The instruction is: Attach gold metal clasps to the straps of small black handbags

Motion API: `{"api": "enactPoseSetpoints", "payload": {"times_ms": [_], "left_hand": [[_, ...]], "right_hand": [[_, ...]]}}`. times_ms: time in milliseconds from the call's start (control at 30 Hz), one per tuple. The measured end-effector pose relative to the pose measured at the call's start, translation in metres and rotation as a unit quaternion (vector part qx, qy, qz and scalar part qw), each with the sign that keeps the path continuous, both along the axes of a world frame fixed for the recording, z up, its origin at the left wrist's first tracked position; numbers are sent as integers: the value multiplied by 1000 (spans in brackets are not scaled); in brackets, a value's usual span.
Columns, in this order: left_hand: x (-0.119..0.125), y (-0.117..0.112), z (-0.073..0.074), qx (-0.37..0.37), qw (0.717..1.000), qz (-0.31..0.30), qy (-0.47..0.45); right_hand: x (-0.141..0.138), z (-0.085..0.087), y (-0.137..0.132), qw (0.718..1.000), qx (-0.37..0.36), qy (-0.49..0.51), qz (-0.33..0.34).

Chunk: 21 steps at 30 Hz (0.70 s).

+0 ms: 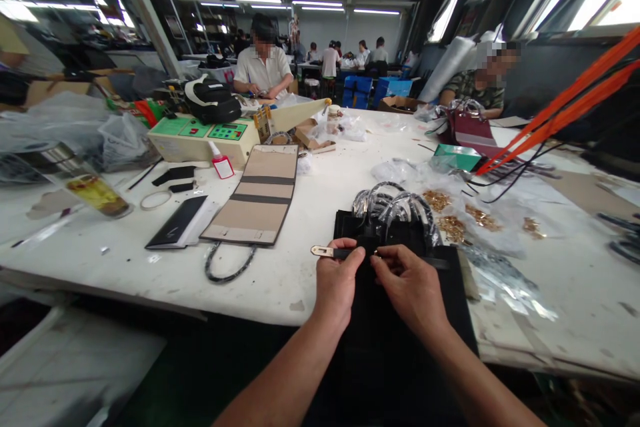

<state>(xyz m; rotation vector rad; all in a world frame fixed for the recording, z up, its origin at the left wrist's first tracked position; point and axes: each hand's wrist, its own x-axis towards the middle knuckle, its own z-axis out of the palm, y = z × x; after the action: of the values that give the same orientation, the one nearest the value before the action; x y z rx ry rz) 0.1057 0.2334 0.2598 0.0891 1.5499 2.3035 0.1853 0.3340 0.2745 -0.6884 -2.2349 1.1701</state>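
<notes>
My left hand (341,273) pinches a black strap (342,253) whose left end carries a gold metal plate (321,251) with a slot. Close by on the right, my right hand (407,277) has its thumb and forefinger pressed together at a small shiny metal piece (375,253), too small to name. Both hands are over a black bag panel (457,307) that hangs over the table's front edge. Just beyond them lie several plastic-wrapped bag handles (395,197) in a bundle.
Gold fittings (453,228) lie in piles on plastic to the right. A half-made bag panel (263,207) with a handle lies left, by a red glue bottle (221,161) and a control box (205,140). A jar (97,195) stands far left. Orange straps (555,113) hang at right. Co-workers sit across the table.
</notes>
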Motion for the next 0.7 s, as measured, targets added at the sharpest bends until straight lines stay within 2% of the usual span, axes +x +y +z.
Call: {"api": "enactPoseSetpoints", "payload": {"times_ms": [167,333,533,700], "left_hand": [[0,-1,-3,14,1000,-27,6],[-2,-3,-6,14,999,-39,-8],[-2,-4,-8,-28,999,-33,20],[-2,-5,-11,-26,999,-37,17]], "right_hand": [[-3,-6,-3,996,90,21,13],[-2,-5,2,1000,-13,-7,25],[0,7,9,994,-30,-75,78],[1,3,8,993,-68,-70,62]]}}
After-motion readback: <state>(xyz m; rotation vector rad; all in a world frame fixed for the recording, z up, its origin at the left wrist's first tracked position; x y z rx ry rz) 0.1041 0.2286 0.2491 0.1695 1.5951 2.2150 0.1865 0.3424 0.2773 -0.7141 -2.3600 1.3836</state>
